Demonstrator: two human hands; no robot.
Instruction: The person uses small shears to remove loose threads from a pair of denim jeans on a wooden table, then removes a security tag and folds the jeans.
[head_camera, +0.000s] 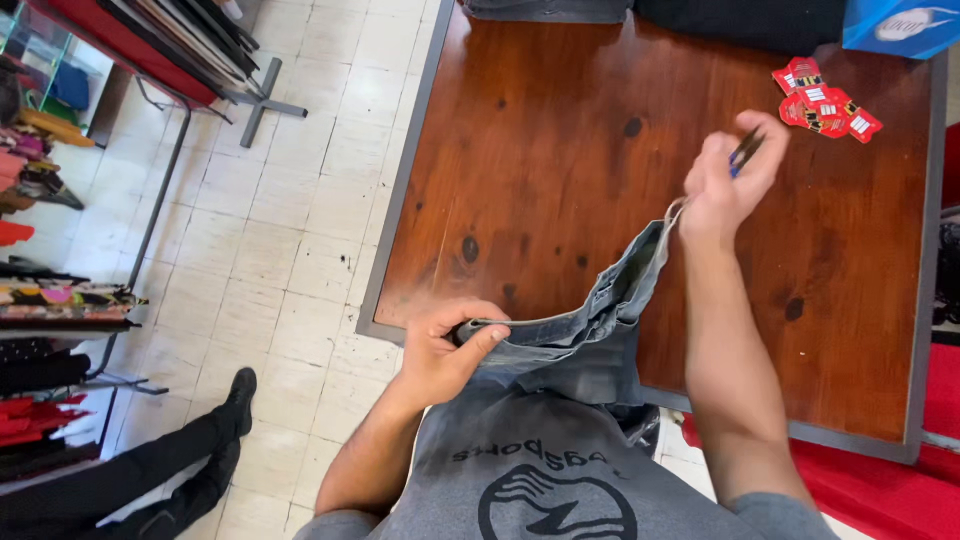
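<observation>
While the waistband of a faded grey denim garment (590, 320) is held taut over the near edge of the dark reddish wooden tabletop (560, 150), nothing on it is seen to be attached yet. Left hand (445, 350): fingers closed on the waistband's near end. Right hand (725, 180): fingers pinched shut on a slim dark tool (745, 150) and, apparently, the waistband's far end. Red card tags (825, 105): lying loose at the tabletop's far right, untouched.
</observation>
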